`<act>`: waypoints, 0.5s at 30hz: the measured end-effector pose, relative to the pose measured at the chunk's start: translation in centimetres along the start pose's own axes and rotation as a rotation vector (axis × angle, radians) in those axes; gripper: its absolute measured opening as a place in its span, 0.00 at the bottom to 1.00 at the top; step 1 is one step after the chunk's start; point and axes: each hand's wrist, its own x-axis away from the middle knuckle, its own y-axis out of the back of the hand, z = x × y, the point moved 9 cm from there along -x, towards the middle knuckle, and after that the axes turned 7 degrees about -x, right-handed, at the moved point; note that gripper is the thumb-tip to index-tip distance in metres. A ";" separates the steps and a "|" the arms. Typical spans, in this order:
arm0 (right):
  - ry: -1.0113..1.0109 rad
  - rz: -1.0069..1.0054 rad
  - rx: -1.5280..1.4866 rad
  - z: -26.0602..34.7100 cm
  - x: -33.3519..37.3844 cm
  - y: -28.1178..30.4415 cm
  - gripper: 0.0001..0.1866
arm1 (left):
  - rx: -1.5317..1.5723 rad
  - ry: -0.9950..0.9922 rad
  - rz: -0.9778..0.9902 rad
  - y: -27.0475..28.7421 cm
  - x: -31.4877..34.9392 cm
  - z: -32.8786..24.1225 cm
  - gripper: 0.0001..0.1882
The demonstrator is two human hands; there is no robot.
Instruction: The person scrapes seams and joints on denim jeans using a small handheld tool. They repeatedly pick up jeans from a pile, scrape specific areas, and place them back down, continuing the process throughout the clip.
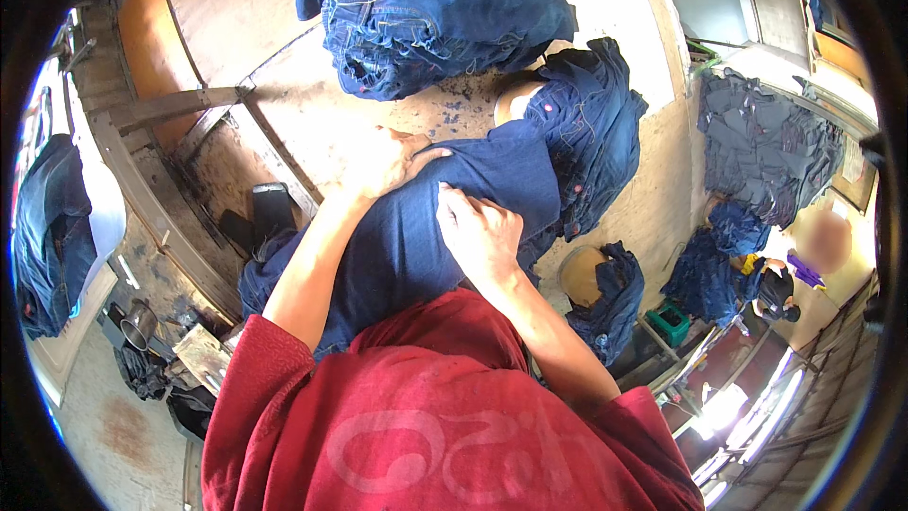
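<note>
A dark blue denim garment (378, 251) lies spread in front of me, from beside my left forearm across to the right. My left hand (386, 163) is closed on its far edge, the thumb pressed on top of the cloth. Closer to me, my right hand (484, 235) has its fingers curled in and pinches the same cloth near its middle. The garment's right end meets a heap of dark jeans (601, 123) with small red spots on it. Part of the garment is hidden under my forearms.
A thick stack of blue jeans (440, 14) lies on the worn table (445, 114) beyond my hands. At right stand a round-topped stool (580, 276) draped with denim, a green basket (669, 324) and a pile of dark grey garments (766, 147). Another person (776, 289) is further right.
</note>
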 end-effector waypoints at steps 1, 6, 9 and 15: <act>0.005 0.011 -0.002 0.2 0.4 0.4 0.07 | 0.016 -0.021 -0.036 0.3 0.0 -0.2 0.26; 0.030 -0.062 -0.073 1.2 2.5 3.9 0.03 | -0.027 -0.042 -0.113 0.7 0.2 -0.6 0.26; -0.026 -0.082 -0.177 0.2 1.8 3.4 0.03 | -0.016 -0.034 -0.086 0.3 0.2 -0.4 0.25; 0.011 -0.050 -0.099 -0.2 -0.7 0.9 0.05 | -0.011 -0.052 -0.075 -0.2 0.1 -0.3 0.23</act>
